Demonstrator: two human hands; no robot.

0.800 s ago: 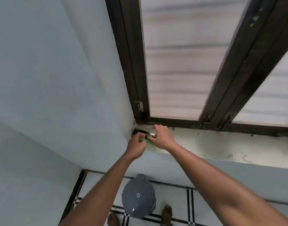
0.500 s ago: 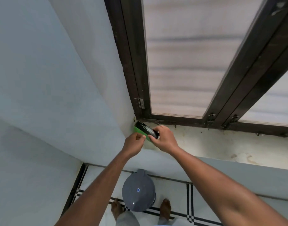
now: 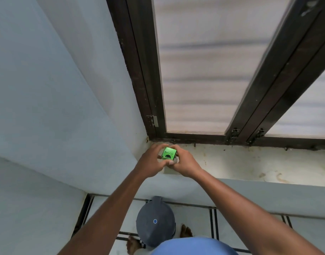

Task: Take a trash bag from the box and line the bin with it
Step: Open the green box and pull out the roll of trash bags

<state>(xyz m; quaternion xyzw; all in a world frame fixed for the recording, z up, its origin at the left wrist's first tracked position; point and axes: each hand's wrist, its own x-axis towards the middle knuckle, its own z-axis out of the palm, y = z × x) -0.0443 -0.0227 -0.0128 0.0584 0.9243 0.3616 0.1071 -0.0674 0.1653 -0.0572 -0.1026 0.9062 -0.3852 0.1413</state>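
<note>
You've got both hands up at the window sill (image 3: 250,162): left hand (image 3: 151,163) & right hand (image 3: 185,162) pinching the green trash-bag box (image 3: 168,153); grey bin (image 3: 155,220) near, on the floor.

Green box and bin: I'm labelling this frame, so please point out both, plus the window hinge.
green box (image 3: 168,153), head view, on its lettered top face.
bin (image 3: 154,220), head view, on its grey lid.
window hinge (image 3: 155,121), head view, on its metal plate.

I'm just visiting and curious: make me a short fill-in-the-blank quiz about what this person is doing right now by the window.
1. Both hands hold a small box whose colour is ____.
2. The grey bin stands on the floor with its lid ____.
3. The left hand and right hand are above the window ____.

Missing words: green; closed; sill
</note>
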